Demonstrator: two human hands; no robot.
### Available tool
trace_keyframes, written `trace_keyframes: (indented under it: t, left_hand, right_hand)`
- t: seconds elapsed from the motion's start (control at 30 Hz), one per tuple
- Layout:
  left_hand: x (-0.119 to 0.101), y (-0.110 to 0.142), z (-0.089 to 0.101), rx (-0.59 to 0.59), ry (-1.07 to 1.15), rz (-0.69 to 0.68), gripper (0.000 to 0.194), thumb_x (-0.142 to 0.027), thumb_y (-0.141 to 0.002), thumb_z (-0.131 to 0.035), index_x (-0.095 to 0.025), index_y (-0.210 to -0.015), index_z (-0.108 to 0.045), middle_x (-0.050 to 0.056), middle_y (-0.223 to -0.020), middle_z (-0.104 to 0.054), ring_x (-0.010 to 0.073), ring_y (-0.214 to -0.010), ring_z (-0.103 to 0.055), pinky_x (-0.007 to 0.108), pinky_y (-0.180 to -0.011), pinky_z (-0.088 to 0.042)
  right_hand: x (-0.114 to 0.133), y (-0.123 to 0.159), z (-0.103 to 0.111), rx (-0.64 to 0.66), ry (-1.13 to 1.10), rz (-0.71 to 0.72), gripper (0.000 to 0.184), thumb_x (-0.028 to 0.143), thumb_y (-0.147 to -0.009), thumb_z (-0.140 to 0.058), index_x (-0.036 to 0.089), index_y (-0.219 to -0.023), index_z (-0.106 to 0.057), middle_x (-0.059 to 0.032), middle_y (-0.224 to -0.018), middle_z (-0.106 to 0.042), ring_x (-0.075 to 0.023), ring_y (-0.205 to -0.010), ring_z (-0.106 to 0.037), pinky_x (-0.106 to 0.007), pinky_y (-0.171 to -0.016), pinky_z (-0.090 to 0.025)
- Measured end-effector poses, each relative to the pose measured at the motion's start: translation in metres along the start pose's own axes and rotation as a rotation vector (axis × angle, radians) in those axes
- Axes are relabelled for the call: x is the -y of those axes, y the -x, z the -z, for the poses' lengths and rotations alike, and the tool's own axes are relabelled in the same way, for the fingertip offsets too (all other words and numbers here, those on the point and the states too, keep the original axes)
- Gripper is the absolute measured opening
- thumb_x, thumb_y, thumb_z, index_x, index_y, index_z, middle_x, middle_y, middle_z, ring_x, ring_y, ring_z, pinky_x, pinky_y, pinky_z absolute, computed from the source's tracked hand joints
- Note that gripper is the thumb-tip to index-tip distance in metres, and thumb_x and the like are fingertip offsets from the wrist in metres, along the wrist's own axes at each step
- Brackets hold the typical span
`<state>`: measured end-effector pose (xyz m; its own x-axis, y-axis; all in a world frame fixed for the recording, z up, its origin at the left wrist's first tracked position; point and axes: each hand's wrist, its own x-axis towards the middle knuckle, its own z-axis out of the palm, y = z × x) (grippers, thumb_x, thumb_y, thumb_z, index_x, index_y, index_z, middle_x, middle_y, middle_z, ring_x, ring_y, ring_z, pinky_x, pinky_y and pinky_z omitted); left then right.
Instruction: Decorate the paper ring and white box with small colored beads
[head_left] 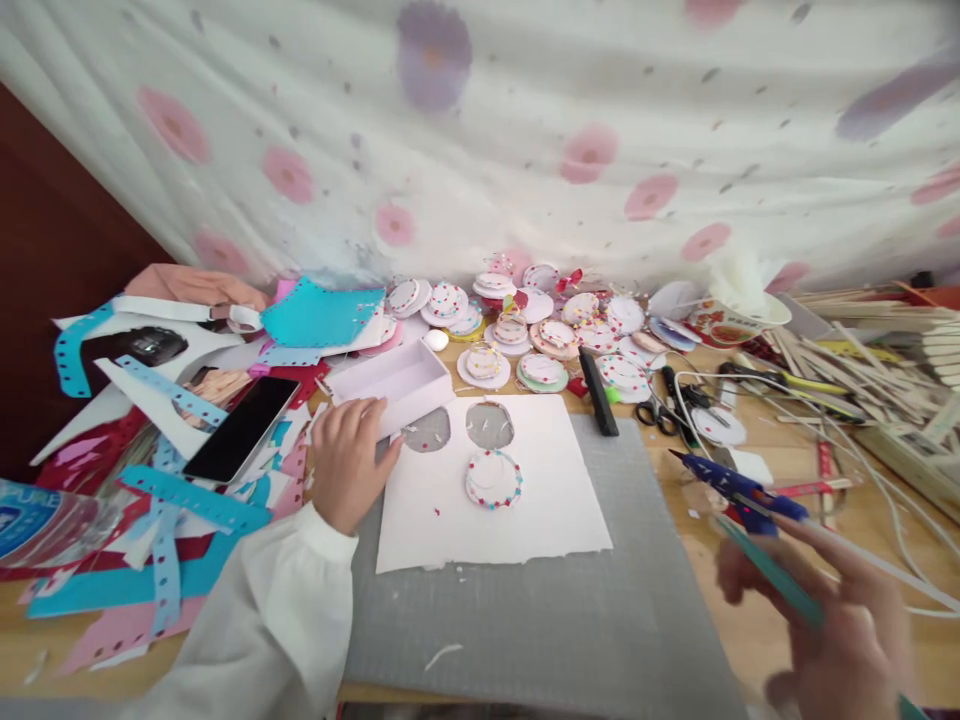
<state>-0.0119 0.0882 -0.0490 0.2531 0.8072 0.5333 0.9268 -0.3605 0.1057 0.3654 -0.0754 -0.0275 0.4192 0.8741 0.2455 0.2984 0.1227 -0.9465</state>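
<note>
Our right hand (847, 625) seems to pinch a teal tool (774, 572) beside the glue gun (731, 487), so we'd best move gently, left hand (346, 460), fingers together, thumb apart, touching the box (420, 403) near the beaded ring (493, 506) on paper (555, 500).

On our left arm we wear a long, off-white sleeve (281, 605), plain and loosely cut, with soft folds that shade to pale grey. It is full along the forearm and draws in to a narrow cuff (335, 530) of the same off-white, which closes around the wrist. Our left hand (349, 465) is bare, with slender fingers and a rounded thumb. Our right hand (844, 610) is bare too, its outline and fingers softened by blur. At its wrist, by the picture's lower edge, we see a small sliver of teal (911, 709); we cannot tell whether it is a cuff or a band.
</note>
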Motion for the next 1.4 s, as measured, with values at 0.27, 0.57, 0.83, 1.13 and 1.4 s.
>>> trace_keyframes:
  t: [0.27, 0.57, 0.83, 1.13, 1.4]
  left_hand:
    - [0.008, 0.005, -0.013, -0.098, -0.025, -0.215, 0.017, -0.011, -0.084, -0.053, -0.019, -0.095, -0.063, 0.001, -0.070, -0.069, 0.0176, -0.068, -0.060, 0.040, -0.091, -0.038]
    - [0.000, 0.010, -0.009, -0.104, 0.109, -0.325, 0.018, -0.006, -0.087, -0.051, -0.017, -0.092, -0.064, 0.000, -0.076, -0.073, 0.0130, -0.065, -0.061, 0.033, -0.073, -0.036]
    - [0.001, 0.012, -0.008, -0.078, 0.126, -0.326, 0.019, -0.008, -0.089, -0.049, -0.017, -0.092, -0.065, 0.002, -0.078, -0.074, 0.0134, -0.065, -0.061, 0.033, -0.073, -0.035]
    - [0.001, 0.011, -0.008, -0.086, 0.145, -0.313, 0.018, -0.006, -0.088, -0.049, -0.017, -0.091, -0.064, 0.001, -0.077, -0.073, 0.0132, -0.066, -0.061, 0.033, -0.073, -0.035]
    - [0.001, 0.011, -0.007, -0.064, 0.135, -0.301, 0.019, -0.008, -0.088, -0.049, -0.017, -0.091, -0.065, 0.000, -0.074, -0.073, 0.0130, -0.065, -0.061, 0.033, -0.073, -0.036]
  right_hand:
    - [0.052, -0.082, -0.088, 0.257, -0.059, 0.035, 0.014, 0.035, -0.081, -0.062, 0.025, -0.087, -0.057, 0.0014, -0.064, -0.055, -0.0128, -0.057, -0.052, -0.025, -0.052, -0.043]
    - [0.048, -0.133, -0.183, 0.856, 0.048, 0.091, 0.018, 0.036, -0.080, -0.062, 0.020, -0.085, -0.054, -0.0003, -0.070, -0.061, -0.0115, -0.059, -0.058, -0.023, -0.053, -0.050]
    - [0.043, -0.135, -0.209, 0.977, 0.261, 0.272, 0.014, 0.029, -0.081, -0.059, 0.019, -0.091, -0.061, -0.0030, -0.080, -0.067, -0.0140, -0.073, -0.065, -0.025, -0.065, -0.054]
    - [0.031, -0.131, -0.210, 0.924, 0.408, 0.585, 0.014, 0.013, -0.082, -0.053, 0.017, -0.087, -0.066, -0.0048, -0.077, -0.068, -0.0126, -0.065, -0.060, -0.024, -0.059, -0.048]
    - [0.031, -0.131, -0.214, 0.919, 0.475, 0.637, 0.016, 0.012, -0.080, -0.052, 0.016, -0.083, -0.067, -0.0060, -0.076, -0.068, -0.0143, -0.065, -0.061, -0.025, -0.059, -0.046]
